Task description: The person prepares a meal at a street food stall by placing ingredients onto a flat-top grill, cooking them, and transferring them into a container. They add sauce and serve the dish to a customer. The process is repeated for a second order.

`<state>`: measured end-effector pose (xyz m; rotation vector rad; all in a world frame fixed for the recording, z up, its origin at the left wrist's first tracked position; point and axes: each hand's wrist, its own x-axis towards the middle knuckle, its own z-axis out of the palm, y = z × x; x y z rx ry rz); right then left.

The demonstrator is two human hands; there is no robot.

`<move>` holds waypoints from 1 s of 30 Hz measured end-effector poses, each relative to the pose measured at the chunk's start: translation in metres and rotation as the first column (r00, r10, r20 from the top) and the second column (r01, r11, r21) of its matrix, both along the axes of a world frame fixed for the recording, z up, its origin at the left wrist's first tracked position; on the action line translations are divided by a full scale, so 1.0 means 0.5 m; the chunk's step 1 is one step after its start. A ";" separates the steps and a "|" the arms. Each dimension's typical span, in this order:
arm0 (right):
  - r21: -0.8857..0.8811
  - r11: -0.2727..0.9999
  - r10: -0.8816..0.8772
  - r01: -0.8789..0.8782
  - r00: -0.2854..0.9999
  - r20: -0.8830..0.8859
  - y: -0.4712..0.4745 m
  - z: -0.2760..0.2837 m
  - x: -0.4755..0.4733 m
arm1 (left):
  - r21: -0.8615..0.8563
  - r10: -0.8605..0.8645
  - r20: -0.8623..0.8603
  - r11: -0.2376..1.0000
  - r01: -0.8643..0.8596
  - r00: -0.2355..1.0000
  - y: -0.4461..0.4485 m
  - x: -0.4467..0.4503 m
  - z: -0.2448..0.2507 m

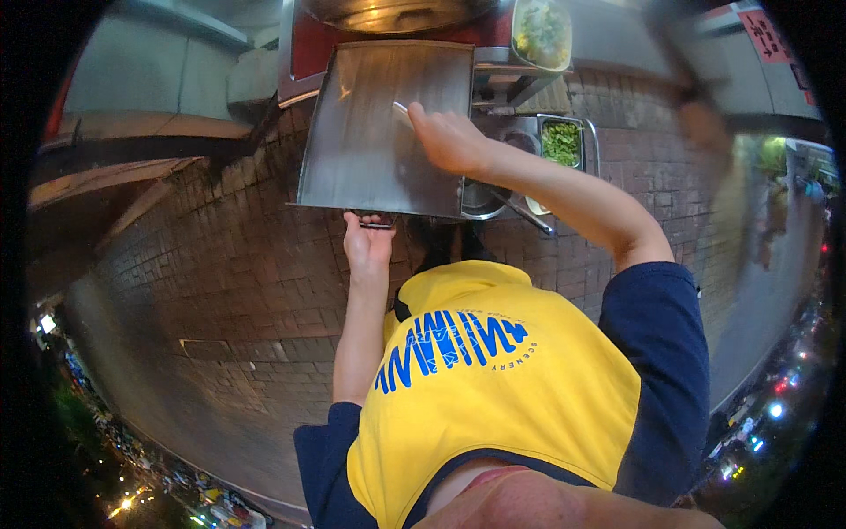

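Note:
A shallow sheet-metal drawer extends out in front of me, its flat bottom wet and shiny. My left hand is below its near edge with the palm up, fingers hooked around the dark drawer handle. Over the right half of the drawer, my right hand grips a thin pale tool. Only a short end of this tool shows past the thumb. The rest is hidden in the hand, so its kind cannot be told.
Beyond the drawer sits a large round metal vessel. Right of it stands a plastic container of chopped greens. A metal pan also holds greens. Under my right forearm are a round metal pot and a utensil handle. Brick paving lies below.

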<state>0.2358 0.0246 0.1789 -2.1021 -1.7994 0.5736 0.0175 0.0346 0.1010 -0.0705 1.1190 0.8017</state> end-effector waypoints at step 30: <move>-0.413 0.805 -0.263 -0.426 0.368 -0.892 0.073 -0.177 0.020 | 0.013 -0.017 -0.048 1.000 0.018 0.999 0.054 -0.012 -0.036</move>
